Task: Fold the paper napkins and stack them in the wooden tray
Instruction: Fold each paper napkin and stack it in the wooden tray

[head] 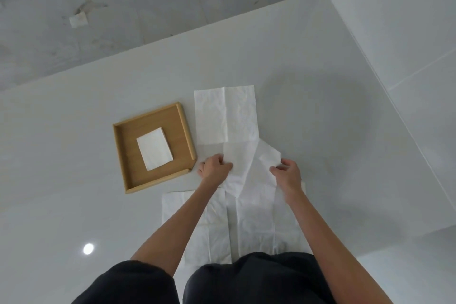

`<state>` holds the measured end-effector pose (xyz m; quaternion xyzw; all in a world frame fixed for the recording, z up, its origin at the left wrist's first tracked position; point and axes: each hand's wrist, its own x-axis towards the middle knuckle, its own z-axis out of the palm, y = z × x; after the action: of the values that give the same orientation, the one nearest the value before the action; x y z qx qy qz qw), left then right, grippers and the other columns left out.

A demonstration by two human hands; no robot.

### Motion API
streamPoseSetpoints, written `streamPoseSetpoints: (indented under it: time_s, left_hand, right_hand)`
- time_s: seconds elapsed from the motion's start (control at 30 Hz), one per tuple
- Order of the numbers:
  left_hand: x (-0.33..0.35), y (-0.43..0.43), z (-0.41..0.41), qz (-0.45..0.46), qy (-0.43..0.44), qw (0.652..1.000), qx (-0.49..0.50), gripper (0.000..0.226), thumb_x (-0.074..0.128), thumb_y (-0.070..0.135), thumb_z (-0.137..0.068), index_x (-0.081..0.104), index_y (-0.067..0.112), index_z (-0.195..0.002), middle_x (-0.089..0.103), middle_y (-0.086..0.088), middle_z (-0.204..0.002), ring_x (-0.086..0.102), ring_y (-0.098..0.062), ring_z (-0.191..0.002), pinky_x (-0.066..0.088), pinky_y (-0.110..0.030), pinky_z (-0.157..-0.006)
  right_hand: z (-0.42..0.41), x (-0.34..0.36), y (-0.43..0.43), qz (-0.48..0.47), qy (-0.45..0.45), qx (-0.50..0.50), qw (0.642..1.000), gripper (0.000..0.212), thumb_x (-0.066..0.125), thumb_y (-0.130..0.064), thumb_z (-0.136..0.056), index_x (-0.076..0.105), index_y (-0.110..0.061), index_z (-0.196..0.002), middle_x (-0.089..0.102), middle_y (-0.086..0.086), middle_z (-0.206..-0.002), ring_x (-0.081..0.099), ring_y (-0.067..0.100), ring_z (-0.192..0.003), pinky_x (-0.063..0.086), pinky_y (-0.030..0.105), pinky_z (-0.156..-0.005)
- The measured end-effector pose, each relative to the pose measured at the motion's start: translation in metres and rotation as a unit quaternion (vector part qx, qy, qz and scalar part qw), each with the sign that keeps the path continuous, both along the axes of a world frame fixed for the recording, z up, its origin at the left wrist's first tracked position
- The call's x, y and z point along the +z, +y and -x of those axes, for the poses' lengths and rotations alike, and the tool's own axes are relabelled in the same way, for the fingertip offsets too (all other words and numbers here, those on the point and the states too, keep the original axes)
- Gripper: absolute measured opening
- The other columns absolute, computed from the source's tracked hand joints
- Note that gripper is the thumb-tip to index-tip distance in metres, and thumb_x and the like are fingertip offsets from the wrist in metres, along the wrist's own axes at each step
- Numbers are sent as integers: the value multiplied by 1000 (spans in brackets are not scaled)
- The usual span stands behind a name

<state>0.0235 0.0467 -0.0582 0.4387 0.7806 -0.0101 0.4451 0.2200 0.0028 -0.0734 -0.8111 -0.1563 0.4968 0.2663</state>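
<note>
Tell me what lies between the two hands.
Head view: only the partly folded napkin spans from the left hand to the right hand.

Both forearms (177,217) bare to above elbow; left hand (216,165) & right hand (288,173) bare. Black matte fabric (246,279) at bottom, 2 rounded lumps, lightly creased; garment type unclear.

The napkins (225,116) are all plain white, no print, same with the folded one (155,148). The tray (130,170) is light honey-brown wood grain. The table (74,131) is pale grey, the far floor (148,7) is darker blotchy grey, and the clothes (246,279) are black.
</note>
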Motion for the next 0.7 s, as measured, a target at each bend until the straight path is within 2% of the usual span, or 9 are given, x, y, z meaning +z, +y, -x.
streamPoseSetpoints:
  time_s: [0.07,0.13,0.2,0.3,0.4,0.47,0.53,0.63,0.7]
  left_hand:
    - [7,0,2,-24,-31,999,14,16,62,26,-83,58,11,-81,62,-9,-91,52,-31,-101,41,-43,-88]
    - [18,-1,6,-50,-97,993,51,12,62,19,-83,54,10,-80,57,-10,-89,58,-30,-87,52,-51,-83]
    - [35,-3,8,-58,-151,984,72,7,59,11,-87,53,6,-89,55,-9,-88,57,-24,-77,56,-46,-72]
    - [53,-9,11,-87,-177,979,40,7,56,14,-90,51,9,-92,51,-5,-85,51,-20,-76,44,-33,-65]
    - [78,-11,15,-150,-165,975,-26,12,56,13,-89,45,12,-83,42,-2,-76,40,-16,-67,33,-31,-61]
    - [101,-11,19,-188,-156,967,-75,9,55,13,-91,47,11,-88,41,2,-71,37,-14,-63,32,-28,-57]
    - [124,-9,24,-212,-144,957,-137,8,54,19,-95,54,13,-101,46,3,-72,42,-14,-65,35,-27,-60]
    - [163,-8,32,-230,-131,939,-220,20,55,22,-98,62,17,-116,59,6,-85,52,-11,-74,39,-15,-63]
    - [191,-8,38,-238,-124,926,-266,23,54,23,-100,64,16,-120,66,6,-102,58,-9,-87,41,-10,-71]
  right_hand:
    - [0,6,-1,-25,12,0,1000,43,68,-2,-81,56,-6,-122,63,6,-98,62,23,-85,52,33,-74]
    - [-1,12,-5,-49,18,11,999,44,64,0,-83,53,-9,-125,61,5,-94,59,21,-79,49,30,-68]
    - [-3,18,-9,-71,23,20,997,49,61,0,-84,51,-15,-130,60,5,-91,57,20,-74,48,30,-64]
    - [-6,27,-17,-111,48,31,992,65,60,3,-84,44,-22,-142,58,9,-105,58,22,-84,48,28,-66]
    - [-10,45,-29,-130,92,36,987,77,62,6,-85,35,-30,-147,51,7,-120,60,26,-102,51,26,-70]
    - [-13,55,-38,-136,134,51,980,81,64,7,-86,32,-31,-149,48,7,-125,60,28,-108,54,27,-72]
    - [-15,61,-47,-124,179,87,972,80,68,5,-86,34,-30,-149,50,11,-129,62,28,-107,57,32,-77]
    - [-13,75,-53,-83,193,180,961,72,73,-17,-88,36,-29,-149,52,12,-133,66,23,-99,56,36,-85]
    - [-8,91,-46,-95,148,236,956,72,71,-31,-89,33,-28,-151,48,6,-142,60,21,-116,50,36,-95]
